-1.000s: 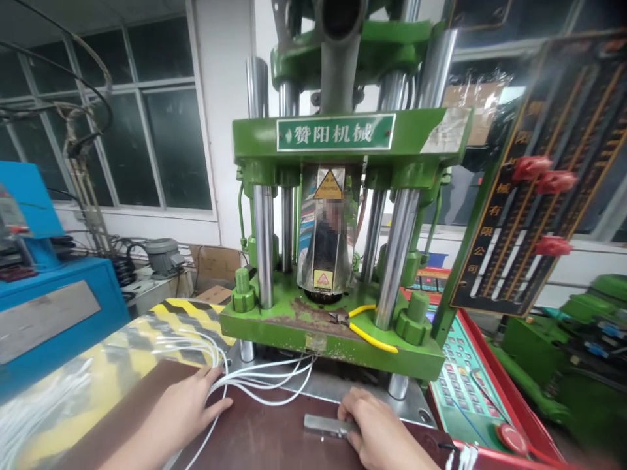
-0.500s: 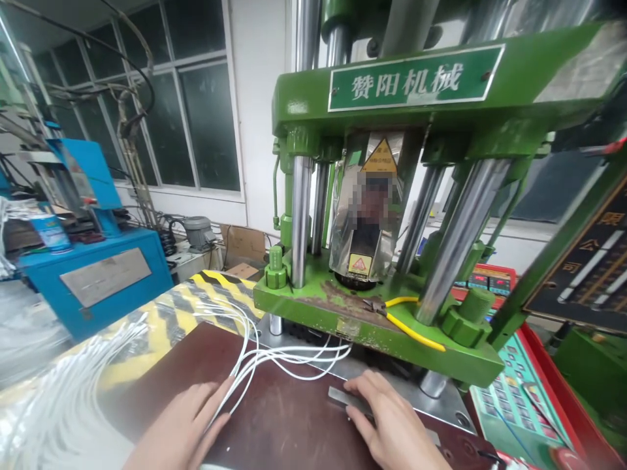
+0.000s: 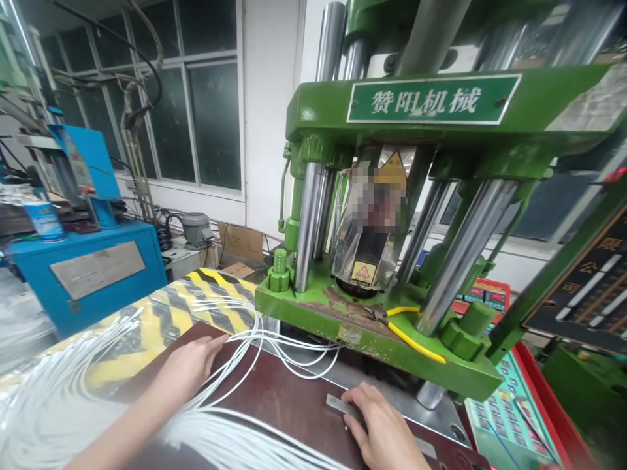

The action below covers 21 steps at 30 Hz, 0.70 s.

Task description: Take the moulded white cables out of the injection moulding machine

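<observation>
My left hand [image 3: 189, 365] lies palm down on the dark brown worktable [image 3: 289, 405], its fingers beside a bundle of thin white cables [image 3: 230, 365] that loop toward the green press [image 3: 392, 196]. My right hand [image 3: 379, 424] rests on a flat grey metal bar [image 3: 343, 406] lying on the table in front of the press base. The cables fan out leftward over a yellow-and-black striped surface [image 3: 196, 307]. Whether the left hand grips any cable I cannot tell.
Yellow-handled pliers [image 3: 406, 329] lie on the press's lower green plate. Steel columns [image 3: 308, 222] stand at its corners. A blue machine [image 3: 88, 261] is at the left, a red-framed control panel [image 3: 504, 418] at the right. Windows fill the back wall.
My left hand has slid forward and left along the cables toward the striped surface. My right hand stays on the metal bar. The view has shifted slightly left.
</observation>
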### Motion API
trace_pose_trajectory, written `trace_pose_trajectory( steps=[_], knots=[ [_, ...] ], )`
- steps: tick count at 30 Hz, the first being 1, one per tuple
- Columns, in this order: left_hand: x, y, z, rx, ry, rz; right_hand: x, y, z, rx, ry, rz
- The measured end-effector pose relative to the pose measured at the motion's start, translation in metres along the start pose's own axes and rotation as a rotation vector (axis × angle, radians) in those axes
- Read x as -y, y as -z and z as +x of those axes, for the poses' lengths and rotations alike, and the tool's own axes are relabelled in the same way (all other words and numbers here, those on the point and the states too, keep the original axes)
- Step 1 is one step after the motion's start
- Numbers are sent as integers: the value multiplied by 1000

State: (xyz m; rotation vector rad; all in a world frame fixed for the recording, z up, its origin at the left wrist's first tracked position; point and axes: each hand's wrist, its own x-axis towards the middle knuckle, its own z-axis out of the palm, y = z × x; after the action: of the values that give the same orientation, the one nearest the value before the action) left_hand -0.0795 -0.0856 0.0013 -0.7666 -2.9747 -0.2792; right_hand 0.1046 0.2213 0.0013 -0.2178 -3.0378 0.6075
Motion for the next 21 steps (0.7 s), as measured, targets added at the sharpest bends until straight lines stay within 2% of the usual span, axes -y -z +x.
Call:
trace_pose_trajectory(
  steps=[4, 10, 14, 21],
  knots=[
    [1, -4, 8, 59, -25, -107, -2, -2, 0, -8, -1, 11],
    [-8, 2, -12, 92, -2, -203, -6, -3, 1, 7, 14, 4],
    [-9, 1, -16, 66, 36, -235, -5, -2, 1, 5, 9, -7],
    [-13, 2, -7, 4, 68, -323, -3, 0, 2, 12, 7, -17]
  ],
)
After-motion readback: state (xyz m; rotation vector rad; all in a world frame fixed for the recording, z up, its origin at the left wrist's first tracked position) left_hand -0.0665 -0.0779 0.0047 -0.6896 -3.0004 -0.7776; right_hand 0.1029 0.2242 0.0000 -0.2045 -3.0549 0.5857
